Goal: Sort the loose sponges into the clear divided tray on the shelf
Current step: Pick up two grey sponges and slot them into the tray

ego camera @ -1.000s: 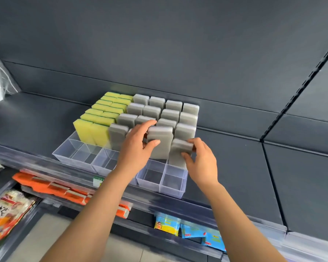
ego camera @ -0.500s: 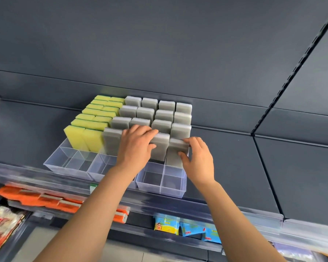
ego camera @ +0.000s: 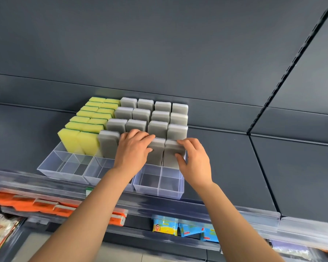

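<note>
A clear divided tray (ego camera: 159, 191) sits on the dark shelf. Yellow sponges (ego camera: 87, 125) stand upright in its two left columns, grey sponges (ego camera: 159, 118) in the columns to the right. The front row of compartments holds nothing. My left hand (ego camera: 133, 152) lies over the top of a grey sponge (ego camera: 156, 152) in the front filled row, fingers curled on it. My right hand (ego camera: 194, 161) grips the rightmost grey sponge (ego camera: 171, 154) beside it, thumb on its front face and fingers on its top edge. Both sponges stand upright in their compartments.
The dark shelf (ego camera: 225, 176) has bare room to the right and left of the tray. A clear plastic rail (ego camera: 254, 216) runs along its front edge. Below it lie orange packets (ego camera: 36, 205) and blue packets (ego camera: 197, 231).
Both hands have pressed the two front grey sponges down into their compartments; the right one, tilted before, now stands upright. The view has shifted slightly upward.
</note>
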